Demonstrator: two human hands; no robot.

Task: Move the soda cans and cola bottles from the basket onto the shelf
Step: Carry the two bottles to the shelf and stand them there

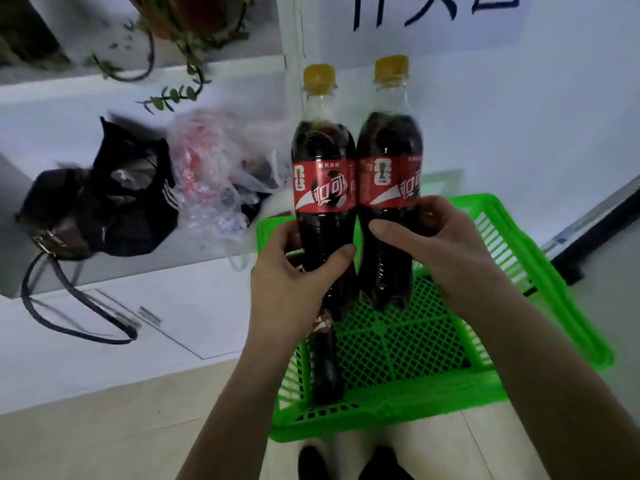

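Two full, heavy, smooth clear-plastic cola bottles (323, 188) (389, 181) are gripped low by left hand (294, 282) and right hand (446, 251), fingers (384, 233) curled around each; a waist grip, at twelve o'clock of the green plastic mesh basket (519, 258), is judged steadier.

- Three cola bottles: a left bottle (323, 188) and a right bottle (389, 174) held upright side by side, touching, plus a third bottle (323, 358) lying along the left edge of the basket (partly hidden).
- One green basket (519, 258).
- Two hands: left hand (294, 289) and right hand (446, 251), one round each raised bottle.
- One black bag (104, 209).
- One clear plastic bag (214, 168).
- One trailing plant (187, 39).
- Soda cans: none in view.
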